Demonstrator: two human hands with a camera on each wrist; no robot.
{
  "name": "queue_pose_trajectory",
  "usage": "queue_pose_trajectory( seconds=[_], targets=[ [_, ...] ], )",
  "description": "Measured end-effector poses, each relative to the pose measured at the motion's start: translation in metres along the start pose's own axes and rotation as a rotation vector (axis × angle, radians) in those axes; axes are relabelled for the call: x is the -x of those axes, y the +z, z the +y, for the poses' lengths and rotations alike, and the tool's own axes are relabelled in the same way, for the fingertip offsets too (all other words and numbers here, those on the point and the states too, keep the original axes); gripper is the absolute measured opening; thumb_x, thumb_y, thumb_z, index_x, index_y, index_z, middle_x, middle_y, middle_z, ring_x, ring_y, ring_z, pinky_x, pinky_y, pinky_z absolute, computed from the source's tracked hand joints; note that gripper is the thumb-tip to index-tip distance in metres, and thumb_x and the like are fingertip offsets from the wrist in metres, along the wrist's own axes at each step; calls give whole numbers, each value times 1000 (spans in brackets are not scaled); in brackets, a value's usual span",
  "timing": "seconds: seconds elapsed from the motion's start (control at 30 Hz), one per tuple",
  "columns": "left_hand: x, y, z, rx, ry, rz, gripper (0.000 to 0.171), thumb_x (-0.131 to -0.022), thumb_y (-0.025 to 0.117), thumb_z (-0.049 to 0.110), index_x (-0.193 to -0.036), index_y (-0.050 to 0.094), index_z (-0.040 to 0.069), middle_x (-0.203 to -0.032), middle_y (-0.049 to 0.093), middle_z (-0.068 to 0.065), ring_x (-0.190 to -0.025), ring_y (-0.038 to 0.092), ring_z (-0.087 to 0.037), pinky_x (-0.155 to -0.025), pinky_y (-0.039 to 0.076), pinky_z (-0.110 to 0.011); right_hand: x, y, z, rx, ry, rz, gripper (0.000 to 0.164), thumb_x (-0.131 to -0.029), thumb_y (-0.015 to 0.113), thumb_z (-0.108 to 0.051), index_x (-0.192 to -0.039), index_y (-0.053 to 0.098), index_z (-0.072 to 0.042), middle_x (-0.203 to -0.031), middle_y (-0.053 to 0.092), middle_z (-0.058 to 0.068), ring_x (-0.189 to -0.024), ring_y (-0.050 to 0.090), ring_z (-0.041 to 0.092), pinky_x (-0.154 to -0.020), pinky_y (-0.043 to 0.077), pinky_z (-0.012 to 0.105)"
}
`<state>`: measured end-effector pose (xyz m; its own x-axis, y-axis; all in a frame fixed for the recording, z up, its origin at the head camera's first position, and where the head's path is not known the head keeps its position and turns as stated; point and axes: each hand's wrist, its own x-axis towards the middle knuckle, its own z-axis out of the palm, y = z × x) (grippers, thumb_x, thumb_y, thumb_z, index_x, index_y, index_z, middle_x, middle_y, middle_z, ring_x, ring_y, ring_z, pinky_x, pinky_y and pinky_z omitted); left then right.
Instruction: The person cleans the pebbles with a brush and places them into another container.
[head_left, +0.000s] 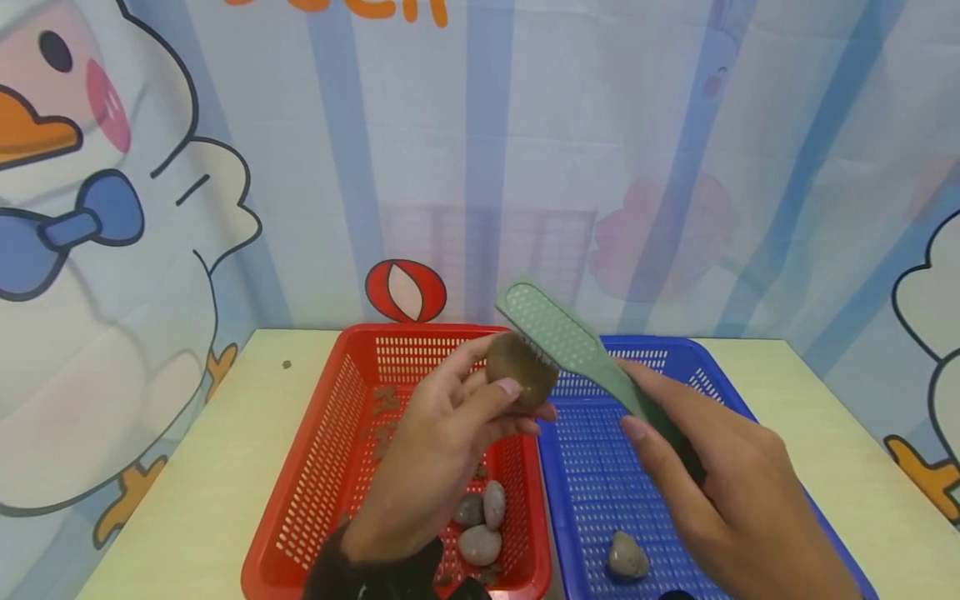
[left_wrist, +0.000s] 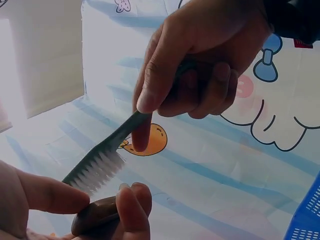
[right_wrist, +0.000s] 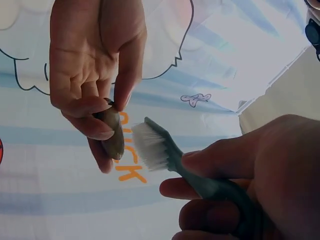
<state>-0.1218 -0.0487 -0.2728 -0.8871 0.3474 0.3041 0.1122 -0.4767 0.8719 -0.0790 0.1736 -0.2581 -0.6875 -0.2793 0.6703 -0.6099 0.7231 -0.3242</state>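
My left hand [head_left: 442, 433] pinches a brownish stone [head_left: 517, 367] between thumb and fingers, above the red basket. In the right wrist view the same stone [right_wrist: 114, 132] shows edge-on in the fingers. My right hand [head_left: 720, 475] grips the handle of a green brush [head_left: 558, 325] with white bristles. The brush head is at the stone's upper right side in the head view; in the right wrist view, the bristles [right_wrist: 150, 147] face the stone across a small gap. The lower part of the handle is hidden in my right palm.
The red basket [head_left: 281, 500] holds several grey stones [head_left: 480, 544] and brown crumbs [head_left: 385, 400]. Beside it on the right, a blue basket [head_left: 611, 458] has one stone [head_left: 627, 557] near its front. Both stand on a pale table [head_left: 247, 400] before a printed curtain [head_left: 487, 150].
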Motion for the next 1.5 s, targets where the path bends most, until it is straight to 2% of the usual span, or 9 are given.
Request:
queue_pose_trajectory(
  seconds=[0.37,0.53,0.63,0.77,1.0,1.17,1.27,1.37,1.5],
  targets=[
    [0,1,-1,-7,-6,-9,39,-104,48,4,-143,43,3,-128,57,-25,-105,64,-36,-94,51,-41,-4,7,4,75,12,5,42,-99,62,-11,-141,57,-10,-95,61,-6,-72,52,10,-57,44,30],
    [0,1,-1,-11,-4,2,40,-104,48,4,-143,43,4,-130,57,-23,-105,64,-36,-94,51,-41,-4,3,6,95,32,28,44,-100,62,-13,-143,56,-11,-119,67,4,-96,65,20,-76,55,47],
    [0,1,-1,-8,3,1,40,-104,48,3,-144,43,4,-130,57,-24,-106,63,-37,-93,52,-40,-2,0,4,83,33,37,45,-100,62,-12,-144,55,-13,-121,67,1,-99,65,18,-82,54,33],
    [0,1,-1,-9,7,-1,40,-104,46,2,-144,42,4,-129,57,-24,-106,63,-37,-93,52,-40,0,-2,2,49,-12,11,47,-97,64,-7,-143,55,-13,-103,64,-6,-78,56,8,-65,45,15],
    [0,1,-1,-18,-8,-13,40,-105,46,4,-144,42,5,-129,57,-24,-106,64,-35,-94,51,-40,-2,3,5,51,-15,-1,45,-97,65,-8,-141,57,-10,-99,63,-6,-75,55,8,-58,48,26],
    [0,2,-1,-23,0,-4,40,-104,47,4,-144,43,4,-131,57,-23,-106,63,-37,-94,51,-41,-5,3,7,95,-2,31,45,-98,64,-10,-142,56,-9,-122,67,6,-100,65,21,-78,56,47],
    [0,1,-2,-8,4,7,40,-104,46,2,-144,43,3,-130,56,-24,-105,64,-37,-92,52,-40,-3,1,5,78,12,38,46,-98,64,-9,-143,55,-11,-123,66,4,-97,65,17,-82,55,31],
    [-1,0,-2,1,5,16,40,-104,45,1,-144,43,4,-129,57,-24,-105,64,-36,-93,52,-40,1,-2,0,20,23,2,48,-98,64,-9,-145,54,-17,-107,66,-5,-82,61,9,-68,51,16],
    [-2,-2,-2,-12,1,28,40,-105,43,2,-145,43,8,-127,59,-24,-107,63,-36,-95,51,-42,1,0,-1,-33,20,-78,50,-98,66,-10,-145,54,-22,-86,53,-11,-64,49,4,-51,44,19]
  ],
)
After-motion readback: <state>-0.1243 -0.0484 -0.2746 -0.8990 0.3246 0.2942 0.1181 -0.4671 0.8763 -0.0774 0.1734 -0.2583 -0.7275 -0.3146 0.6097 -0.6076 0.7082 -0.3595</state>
